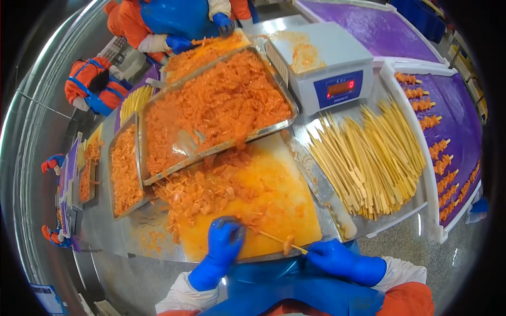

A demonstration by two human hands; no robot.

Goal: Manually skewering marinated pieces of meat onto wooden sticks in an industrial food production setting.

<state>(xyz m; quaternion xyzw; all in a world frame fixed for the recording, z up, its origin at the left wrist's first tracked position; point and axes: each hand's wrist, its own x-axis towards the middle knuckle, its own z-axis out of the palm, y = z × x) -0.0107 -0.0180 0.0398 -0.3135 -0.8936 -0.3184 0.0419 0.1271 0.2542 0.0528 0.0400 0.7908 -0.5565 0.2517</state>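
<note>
Two gloved hands in play: the right hand (331, 258) pinches one stick (274, 238), one meat piece (288, 245) on it, over the board (287, 203)'s near edge; the left hand (225, 237) curls near the tip, grip unclear. Steel table (108, 231), speckled floor (406, 239). Beyond, a large tray (263, 131) brims with orange meat (221, 95), one scale (337, 63) alongside; at least four co-workers (126, 23).
</note>
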